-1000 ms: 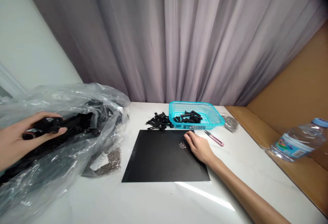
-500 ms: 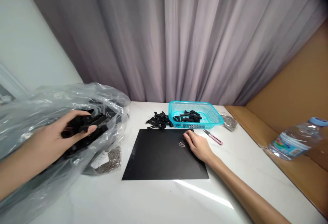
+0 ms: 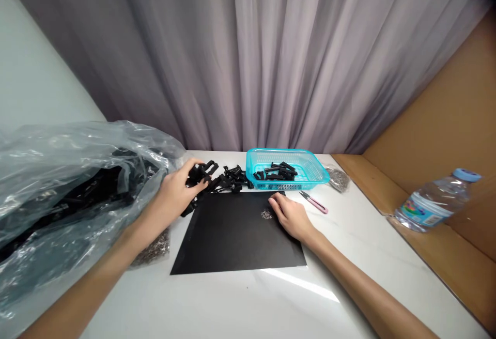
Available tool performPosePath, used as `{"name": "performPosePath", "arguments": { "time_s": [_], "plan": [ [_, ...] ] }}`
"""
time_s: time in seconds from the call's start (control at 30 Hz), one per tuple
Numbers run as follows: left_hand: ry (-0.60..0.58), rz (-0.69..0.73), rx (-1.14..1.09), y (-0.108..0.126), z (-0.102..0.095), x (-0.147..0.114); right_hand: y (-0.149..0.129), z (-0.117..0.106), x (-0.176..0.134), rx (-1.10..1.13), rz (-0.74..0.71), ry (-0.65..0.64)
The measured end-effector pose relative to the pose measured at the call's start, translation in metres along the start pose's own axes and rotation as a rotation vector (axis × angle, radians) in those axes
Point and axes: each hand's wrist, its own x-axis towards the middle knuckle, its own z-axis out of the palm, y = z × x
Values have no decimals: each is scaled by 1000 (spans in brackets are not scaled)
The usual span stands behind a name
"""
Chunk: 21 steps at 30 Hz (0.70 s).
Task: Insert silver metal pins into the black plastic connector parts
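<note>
Several black plastic parts (image 3: 201, 170) pinched by left hand (image 3: 179, 190), now out of crumpled clear plastic bag (image 3: 77, 142), beside loose black plastic heap (image 3: 234, 176); more pieces thus near flat black rectangular mat (image 3: 232, 241), under curled right hand (image 3: 292, 218); cannot tell its hold.

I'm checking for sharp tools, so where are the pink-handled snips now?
In the head view, the pink-handled snips lie right of centre on the white table, just this side of the blue basket and to the right of the right hand.
</note>
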Motion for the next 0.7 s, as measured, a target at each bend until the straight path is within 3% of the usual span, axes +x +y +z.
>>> {"name": "performPosePath", "arguments": {
  "time_s": [0.23,0.37,0.53,0.7],
  "plan": [
    [177,-70,-48,-24,52,75,-1,-2,0,-8,1,-8],
    [204,-105,-19,-49,69,96,-2,-3,1,-11,-2,-11],
    [107,-53,-4,-81,68,98,-3,-3,2,-12,2,-13],
    [-20,57,1,-96,68,98,-2,-4,2,-12,3,-11]
  ]
}}
